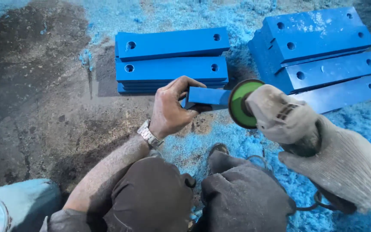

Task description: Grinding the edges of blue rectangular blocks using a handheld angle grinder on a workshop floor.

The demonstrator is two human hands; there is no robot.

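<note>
Left hand (170, 109) grip holding blue block (207, 96), gloved right hand (323, 150) grip around grinder (275, 118), green disc (241, 104) touching block

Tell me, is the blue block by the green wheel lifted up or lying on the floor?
Lifted up. The left hand grips the blue block above the floor, its end against the green disc.

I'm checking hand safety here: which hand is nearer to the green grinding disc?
Right. The gloved right hand holds the grinder just behind the green disc; the bare left hand holds the blue bar on the disc's far side.
</note>
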